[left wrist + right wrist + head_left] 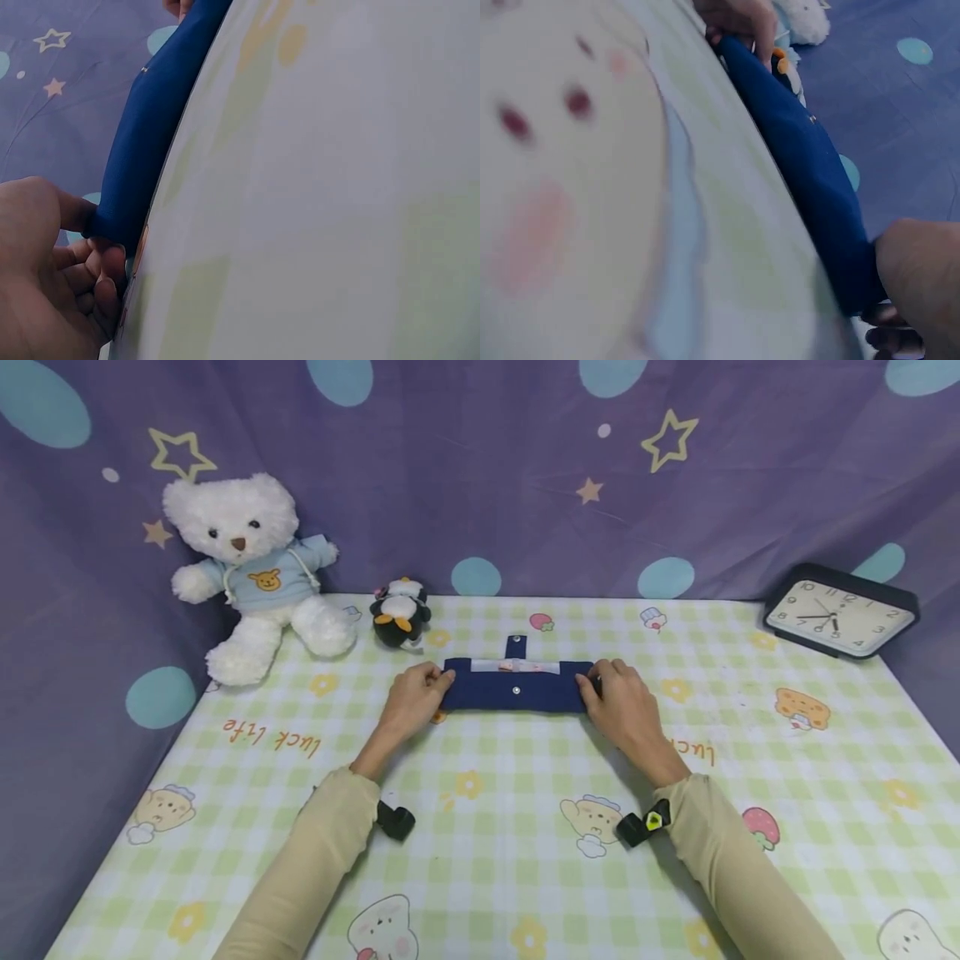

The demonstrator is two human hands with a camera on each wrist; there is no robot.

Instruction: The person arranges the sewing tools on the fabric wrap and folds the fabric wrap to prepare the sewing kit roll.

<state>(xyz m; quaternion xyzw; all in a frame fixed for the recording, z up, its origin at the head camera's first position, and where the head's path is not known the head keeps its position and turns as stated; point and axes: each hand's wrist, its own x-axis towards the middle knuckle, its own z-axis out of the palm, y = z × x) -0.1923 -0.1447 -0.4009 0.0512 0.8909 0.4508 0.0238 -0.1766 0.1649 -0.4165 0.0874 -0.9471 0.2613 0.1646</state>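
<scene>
A flat navy-blue fabric pouch [487, 693] lies lengthwise across the tablecloth, with a silver snap on its front. From its far edge a narrow strap [516, 646] with a second snap sticks out, pointing away. A pale printed strip [536, 667] shows in the pouch's cut-out top. My left hand [414, 695] pinches the pouch's left end between thumb and fingers; the left wrist view shows the thumb on top and fingertips [112, 262] beneath. At the opposite end, my right hand [624, 703] grips the corner, thumb on the front, its other fingers partly hidden behind.
A white teddy bear [262, 560] in a light-blue hoodie sits at the back left. Beside it is a small penguin plush [400, 614]. A black-framed clock [840, 612] stands at the back right. Behind the checked tablecloth [480, 877] hangs a purple curtain [510, 468].
</scene>
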